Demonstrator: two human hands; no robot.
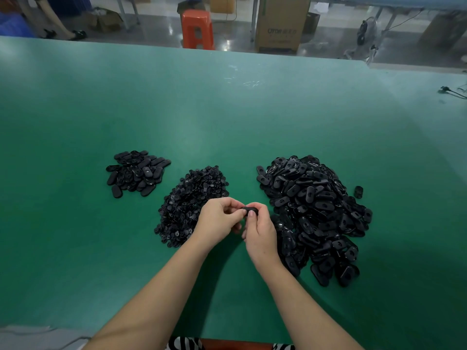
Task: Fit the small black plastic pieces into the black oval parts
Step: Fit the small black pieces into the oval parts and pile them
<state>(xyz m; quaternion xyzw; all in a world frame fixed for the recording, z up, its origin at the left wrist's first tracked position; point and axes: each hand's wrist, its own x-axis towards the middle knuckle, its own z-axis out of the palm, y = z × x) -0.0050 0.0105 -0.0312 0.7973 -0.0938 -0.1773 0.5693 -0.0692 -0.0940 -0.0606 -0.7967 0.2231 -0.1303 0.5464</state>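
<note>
Both hands are brought together above the green table, right in the gap between two heaps. A black oval part is pinched by the right hand, thumb laid over its near edge and fingers curled behind it. The left hand is curled in close against the same part, fingertips meeting it at the left end; whether a small piece is pinched there cannot be made out, as the fingers hide it.

Just left of the hands, a pile of small black plastic pieces is spread out, partly covered by the left wrist. To the right, the big heap of oval parts is stacked, running from the middle of the table down toward the near edge, and touched by nothing. One lone oval part is seen lying apart beyond that heap's right side. Further left and back, a smaller, flatter pile of oval parts is laid out.

Past the table's far edge, an orange stool and a cardboard box are seen on the floor.
</note>
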